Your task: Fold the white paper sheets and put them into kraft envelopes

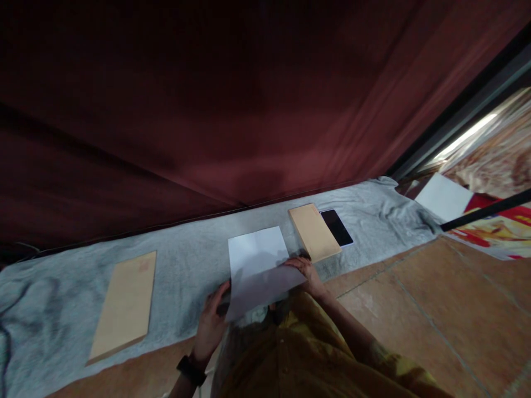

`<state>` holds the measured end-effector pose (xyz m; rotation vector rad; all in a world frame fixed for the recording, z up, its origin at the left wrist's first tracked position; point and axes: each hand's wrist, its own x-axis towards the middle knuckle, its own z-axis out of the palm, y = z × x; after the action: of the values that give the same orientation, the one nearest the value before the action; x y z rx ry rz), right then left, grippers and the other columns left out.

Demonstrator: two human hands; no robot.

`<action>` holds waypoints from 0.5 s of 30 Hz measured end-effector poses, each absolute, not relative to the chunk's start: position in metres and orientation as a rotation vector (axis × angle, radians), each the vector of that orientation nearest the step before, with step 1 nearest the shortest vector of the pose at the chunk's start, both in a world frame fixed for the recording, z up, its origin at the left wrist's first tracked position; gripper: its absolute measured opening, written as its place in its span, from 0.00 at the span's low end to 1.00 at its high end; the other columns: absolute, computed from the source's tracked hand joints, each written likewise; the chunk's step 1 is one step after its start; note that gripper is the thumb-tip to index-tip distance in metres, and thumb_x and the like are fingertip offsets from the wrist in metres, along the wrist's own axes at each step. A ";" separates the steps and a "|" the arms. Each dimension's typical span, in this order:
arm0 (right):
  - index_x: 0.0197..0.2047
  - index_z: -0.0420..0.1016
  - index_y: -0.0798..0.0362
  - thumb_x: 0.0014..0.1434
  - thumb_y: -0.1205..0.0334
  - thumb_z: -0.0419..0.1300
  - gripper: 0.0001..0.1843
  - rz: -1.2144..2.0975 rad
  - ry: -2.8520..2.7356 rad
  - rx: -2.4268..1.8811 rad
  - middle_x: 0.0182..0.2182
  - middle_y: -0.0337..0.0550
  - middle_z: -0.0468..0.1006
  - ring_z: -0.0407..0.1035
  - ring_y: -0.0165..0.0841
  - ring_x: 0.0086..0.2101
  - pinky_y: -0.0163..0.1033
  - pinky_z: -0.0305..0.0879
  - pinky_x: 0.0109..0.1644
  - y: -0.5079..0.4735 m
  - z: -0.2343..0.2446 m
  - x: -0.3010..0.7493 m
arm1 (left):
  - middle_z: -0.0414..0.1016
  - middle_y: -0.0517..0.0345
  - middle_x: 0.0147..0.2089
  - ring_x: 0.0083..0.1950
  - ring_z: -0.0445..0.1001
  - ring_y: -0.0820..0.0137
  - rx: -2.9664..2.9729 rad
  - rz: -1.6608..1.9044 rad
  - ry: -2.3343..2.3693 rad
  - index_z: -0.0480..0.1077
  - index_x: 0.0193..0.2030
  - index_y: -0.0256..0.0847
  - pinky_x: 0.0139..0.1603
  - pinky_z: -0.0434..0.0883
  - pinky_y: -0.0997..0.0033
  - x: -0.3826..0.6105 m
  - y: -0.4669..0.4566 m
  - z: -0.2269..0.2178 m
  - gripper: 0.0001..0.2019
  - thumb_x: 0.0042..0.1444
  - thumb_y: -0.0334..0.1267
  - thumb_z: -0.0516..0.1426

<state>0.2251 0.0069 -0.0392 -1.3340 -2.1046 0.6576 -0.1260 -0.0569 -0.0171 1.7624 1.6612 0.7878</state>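
Both hands are on the paper here, low in the centre of the frame: the left hand (211, 326) closed on the left edge of a white sheet (258, 251), some of its fingers out of sight, and the right hand (306, 272) pinching near the right corner, fingertips over the top. The sheet's far part lies on the grey cloth (191, 276); the near part, in shadow, appears lifted towards the body. Is there a crease in it? Can't tell from here. A grip at each side probably keeps the sheet square and level, with the cloth taking the rest of it.

Outward we go! Just beyond the right hand, a tan envelope (315, 232) lies slanted, with a dark-screened device (337, 228) right up against it. Lower left, a second tan envelope (126, 301) sits well apart, perhaps set there to leave the middle free for the paper.

What's in the way? That nearer envelope crowds the right hand most. Across the top hangs a dark red curtain (249, 121), closing off the far side, and at the right edge a black bar (485, 210) crosses some colourful printed packaging (493, 229).
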 end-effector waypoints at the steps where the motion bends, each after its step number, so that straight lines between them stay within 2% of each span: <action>1: 0.55 0.77 0.48 0.60 0.64 0.57 0.20 0.636 -2.104 -1.350 0.49 0.45 0.81 0.74 0.41 0.49 0.46 0.67 0.56 0.008 -0.040 0.224 | 0.76 0.51 0.60 0.60 0.74 0.58 1.788 0.791 1.680 0.70 0.62 0.47 0.62 0.73 0.50 -0.126 -0.050 -0.021 0.25 0.56 0.44 0.59; 5: 0.55 0.76 0.49 0.67 0.62 0.52 0.16 0.543 -2.037 -1.446 0.46 0.45 0.82 0.75 0.40 0.47 0.45 0.70 0.54 0.012 -0.049 0.216 | 0.79 0.51 0.53 0.57 0.74 0.57 1.905 0.780 1.725 0.78 0.49 0.45 0.62 0.71 0.49 -0.121 -0.024 -0.032 0.16 0.58 0.46 0.57; 10: 0.50 0.75 0.51 0.70 0.56 0.53 0.13 0.443 -1.902 -1.636 0.40 0.47 0.82 0.76 0.41 0.42 0.44 0.72 0.49 0.018 -0.057 0.203 | 0.79 0.50 0.45 0.50 0.75 0.59 1.881 0.806 1.887 0.78 0.41 0.43 0.55 0.74 0.54 -0.110 -0.007 -0.031 0.17 0.60 0.52 0.54; 15: 0.61 0.69 0.52 0.70 0.57 0.51 0.20 0.410 -1.827 -1.691 0.46 0.49 0.82 0.77 0.41 0.44 0.43 0.72 0.49 0.024 -0.054 0.192 | 0.77 0.53 0.38 0.44 0.75 0.61 1.868 0.688 2.035 0.75 0.33 0.44 0.51 0.73 0.58 -0.102 0.000 -0.026 0.15 0.60 0.50 0.54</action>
<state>0.1920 0.0239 -0.0537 -1.6911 -1.8273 0.4100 -0.1018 -0.0005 -0.0256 1.8678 2.0352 0.6876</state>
